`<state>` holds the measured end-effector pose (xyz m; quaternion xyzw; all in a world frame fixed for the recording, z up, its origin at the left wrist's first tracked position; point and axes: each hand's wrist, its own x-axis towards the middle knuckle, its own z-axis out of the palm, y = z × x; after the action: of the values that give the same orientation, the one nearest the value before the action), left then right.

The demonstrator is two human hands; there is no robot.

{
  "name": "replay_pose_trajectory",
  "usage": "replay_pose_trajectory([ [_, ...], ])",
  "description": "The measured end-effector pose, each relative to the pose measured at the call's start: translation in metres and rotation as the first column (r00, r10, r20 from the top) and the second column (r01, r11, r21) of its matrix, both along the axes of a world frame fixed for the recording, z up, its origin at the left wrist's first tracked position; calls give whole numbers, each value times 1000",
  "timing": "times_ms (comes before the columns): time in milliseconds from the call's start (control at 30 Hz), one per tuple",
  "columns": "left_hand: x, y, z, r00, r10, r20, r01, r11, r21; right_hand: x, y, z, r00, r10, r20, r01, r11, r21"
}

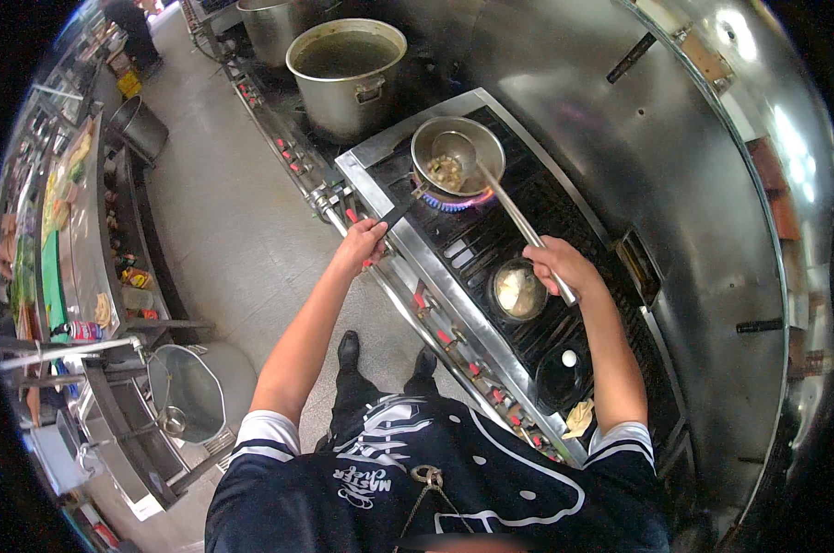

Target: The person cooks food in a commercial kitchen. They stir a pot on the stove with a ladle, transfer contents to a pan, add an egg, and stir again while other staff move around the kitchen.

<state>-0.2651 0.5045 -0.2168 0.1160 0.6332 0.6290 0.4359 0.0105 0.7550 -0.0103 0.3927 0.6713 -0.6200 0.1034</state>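
My left hand (363, 245) was closed around the pan's black handle (399, 213), and my right hand (564, 265) gripped a long metal ladle (513, 212), its bowl down inside the pan (493, 146). The pan sat over a blue and orange flame (446, 205), with small brown and pale food (444, 172) gathered toward its near left side.

I judged the cooking to be partway along: the burner was lit and the food was in the pan with the ladle among it. Taking the food out was left to do. How well cooked it was, I could not tell.

Counting outward, I had one pan, one ladle and one lit burner in view. Below the pan was one small bowl (498, 308) of pale pieces, near my right hand; then one white, egg-shaped thing (569, 358) and one yellowish cloth (579, 419). Past the pan stood two large pots, the nearer one (346, 106) holding liquid, the farther one (271, 32) cut off by the edge.
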Motion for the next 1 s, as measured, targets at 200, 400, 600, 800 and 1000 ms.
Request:
replay_pose_trajectory([
  [200, -24, 6, 12, 953, -240, 185, 249, 968, -28, -21, -39, -20, 911, 100, 401, -409, 354, 841],
  [400, -35, 13, -7, 909, -340, 240, 329, 940, 88, -64, -36, -37, 810, 30, 585, -584, 120, 803],
  [600, -24, 17, -9, 934, -217, 284, 205, 976, 72, -83, -36, 0, 737, -45, 674, -568, 500, 654],
  [800, -22, 18, -4, 948, -182, 260, 164, 982, 91, -84, -26, 51, 869, -23, 495, -7, 998, 60],
  [1000, -28, 18, -10, 927, -257, 275, 261, 965, 21, -77, -54, 14, 925, -328, 193, 380, 814, -440],
])
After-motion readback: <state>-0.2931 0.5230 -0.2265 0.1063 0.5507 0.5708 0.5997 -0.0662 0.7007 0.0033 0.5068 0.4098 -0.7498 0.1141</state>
